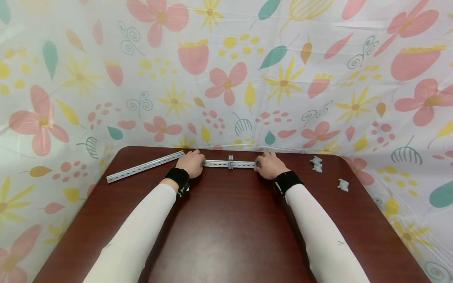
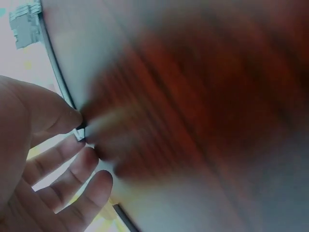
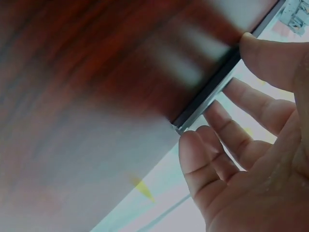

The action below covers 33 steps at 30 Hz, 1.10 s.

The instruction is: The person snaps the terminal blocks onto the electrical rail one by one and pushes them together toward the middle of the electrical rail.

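A slotted metal DIN rail [image 1: 244, 164] lies crosswise near the far edge of the table, with a small cluster of grey terminal blocks [image 1: 231, 162] mounted near its middle. My left hand [image 1: 191, 163] holds the rail's left end; in the left wrist view, the thumb and index finger pinch the tip while the other fingers are spread. At the opposite end, my right hand [image 1: 271, 166] grips the rail [image 3: 207, 96] between thumb and fingers, and the rail's end pokes out past them in the right wrist view. The terminal blocks [image 2: 24, 26] also show at the left wrist view's top corner.
Another DIN rail [image 1: 145, 166] lies slanted on the left, its far end beside my left hand. Loose grey terminal blocks [image 1: 317, 164] sit to the right, with another grey piece [image 1: 343, 184] nearer the right edge. A flowered curtain [image 1: 226, 78] hangs behind the brown table [image 1: 226, 228].
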Each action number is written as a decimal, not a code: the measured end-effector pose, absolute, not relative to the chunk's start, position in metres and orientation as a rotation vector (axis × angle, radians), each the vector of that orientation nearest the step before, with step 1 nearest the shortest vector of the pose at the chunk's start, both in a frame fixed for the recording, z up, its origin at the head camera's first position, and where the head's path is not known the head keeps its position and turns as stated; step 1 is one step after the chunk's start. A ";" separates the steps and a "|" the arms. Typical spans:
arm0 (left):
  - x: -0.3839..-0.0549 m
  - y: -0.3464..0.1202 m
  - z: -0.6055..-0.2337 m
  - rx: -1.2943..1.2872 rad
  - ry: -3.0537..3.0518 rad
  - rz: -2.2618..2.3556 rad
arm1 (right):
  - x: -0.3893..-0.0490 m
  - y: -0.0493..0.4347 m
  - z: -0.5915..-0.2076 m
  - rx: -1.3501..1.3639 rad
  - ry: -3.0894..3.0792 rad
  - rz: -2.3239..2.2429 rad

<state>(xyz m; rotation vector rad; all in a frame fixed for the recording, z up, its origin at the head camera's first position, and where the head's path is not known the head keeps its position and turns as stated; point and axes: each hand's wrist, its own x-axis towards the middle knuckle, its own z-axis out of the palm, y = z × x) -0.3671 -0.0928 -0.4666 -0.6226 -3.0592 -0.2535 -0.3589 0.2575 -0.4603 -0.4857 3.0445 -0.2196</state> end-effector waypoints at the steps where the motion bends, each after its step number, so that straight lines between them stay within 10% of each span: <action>1: -0.370 -0.092 -0.467 -0.621 -3.060 -0.243 | -0.359 0.258 -0.460 -0.488 3.046 -0.223; 33: -0.386 -0.084 -0.466 -0.623 -3.074 -0.024 | -0.383 0.252 -0.466 -0.353 3.043 -0.247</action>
